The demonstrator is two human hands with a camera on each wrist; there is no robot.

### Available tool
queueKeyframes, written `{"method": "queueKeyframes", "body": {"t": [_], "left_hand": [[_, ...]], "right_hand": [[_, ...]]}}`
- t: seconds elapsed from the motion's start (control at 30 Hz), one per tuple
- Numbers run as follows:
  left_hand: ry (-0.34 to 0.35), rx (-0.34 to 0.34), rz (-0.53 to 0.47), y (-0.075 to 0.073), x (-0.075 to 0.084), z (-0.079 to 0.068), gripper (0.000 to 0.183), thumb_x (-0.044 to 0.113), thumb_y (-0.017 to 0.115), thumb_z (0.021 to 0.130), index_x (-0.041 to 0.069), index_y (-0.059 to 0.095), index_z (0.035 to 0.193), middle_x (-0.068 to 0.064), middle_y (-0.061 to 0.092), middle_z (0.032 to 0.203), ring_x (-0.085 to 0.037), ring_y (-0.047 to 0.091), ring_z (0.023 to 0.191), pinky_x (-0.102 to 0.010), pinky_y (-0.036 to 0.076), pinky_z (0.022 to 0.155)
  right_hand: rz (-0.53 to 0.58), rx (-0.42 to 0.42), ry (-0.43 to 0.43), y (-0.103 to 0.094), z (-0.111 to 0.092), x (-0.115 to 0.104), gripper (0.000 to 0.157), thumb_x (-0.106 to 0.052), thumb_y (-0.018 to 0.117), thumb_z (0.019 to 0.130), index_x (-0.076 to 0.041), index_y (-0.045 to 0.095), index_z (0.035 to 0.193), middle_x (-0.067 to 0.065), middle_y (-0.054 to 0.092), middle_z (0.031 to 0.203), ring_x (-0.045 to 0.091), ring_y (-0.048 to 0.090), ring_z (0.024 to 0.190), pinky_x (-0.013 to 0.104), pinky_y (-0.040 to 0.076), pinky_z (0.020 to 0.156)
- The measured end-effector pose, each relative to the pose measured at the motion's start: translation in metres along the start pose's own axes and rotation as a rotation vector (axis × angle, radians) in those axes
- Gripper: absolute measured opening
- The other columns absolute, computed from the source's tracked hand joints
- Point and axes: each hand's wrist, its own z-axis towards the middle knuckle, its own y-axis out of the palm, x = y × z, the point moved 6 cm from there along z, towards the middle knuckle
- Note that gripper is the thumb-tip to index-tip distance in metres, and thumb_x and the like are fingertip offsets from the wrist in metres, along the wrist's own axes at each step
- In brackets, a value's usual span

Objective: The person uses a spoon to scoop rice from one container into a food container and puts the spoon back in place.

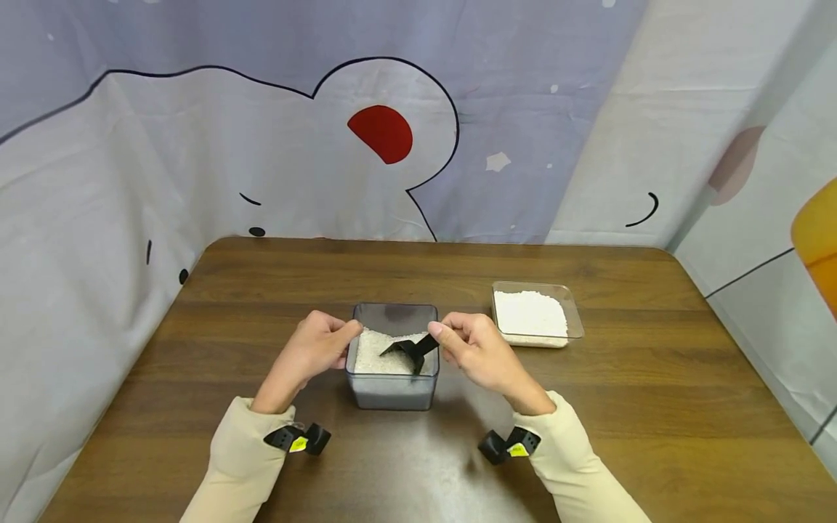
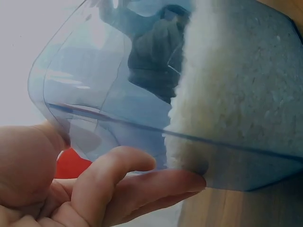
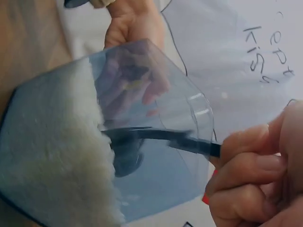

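A translucent grey-blue plastic container (image 1: pixel 392 393) stands on the table, partly filled with white rice (image 1: pixel 371 355). My left hand (image 1: pixel 318 346) grips its left rim, thumb at the top edge and fingers along the outer wall; the left wrist view shows these fingers (image 2: pixel 113 182) against the side. My right hand (image 1: pixel 482 354) pinches the handle of a black scoop (image 1: pixel 412 351) at the container's right rim. Through the clear wall in the right wrist view, the scoop's bowl (image 3: pixel 127 153) appears tilted at the rice surface. How much rice it carries cannot be made out.
A shallow clear tray (image 1: pixel 575 319) holding a white grainy heap (image 1: pixel 531 314) sits behind and to the right of my right hand. The brown wooden table (image 1: pixel 261 283) ends at a printed cloth backdrop (image 1: pixel 275 145).
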Motion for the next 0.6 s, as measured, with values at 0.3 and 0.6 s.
{"method": "queueKeyframes", "body": {"t": [0.3, 0.6], "left_hand": [[0.000, 0.003, 0.001, 0.000, 0.000, -0.002, 0.034, 0.027, 0.052, 0.086, 0.003, 0.061, 0.064, 0.000, 0.047, 0.057, -0.012, 0.054, 0.059, -0.023, 0.051, 0.057], [0.025, 0.027, 0.012, -0.001, 0.003, -0.001, 0.033, 0.026, 0.052, 0.086, 0.006, 0.061, 0.061, 0.000, 0.050, 0.057, -0.011, 0.056, 0.056, -0.023, 0.052, 0.054]], "right_hand": [[0.349, 0.054, 0.220, 0.003, 0.000, 0.012, 0.038, -0.023, 0.052, 0.094, 0.002, 0.047, 0.065, 0.000, 0.040, 0.047, 0.007, 0.028, 0.039, 0.018, 0.019, 0.036], [0.725, 0.093, 0.334, 0.001, 0.001, 0.025, 0.035, -0.018, 0.047, 0.096, -0.005, 0.045, 0.063, -0.004, 0.037, 0.049, 0.002, 0.023, 0.039, 0.016, 0.012, 0.036]]}}
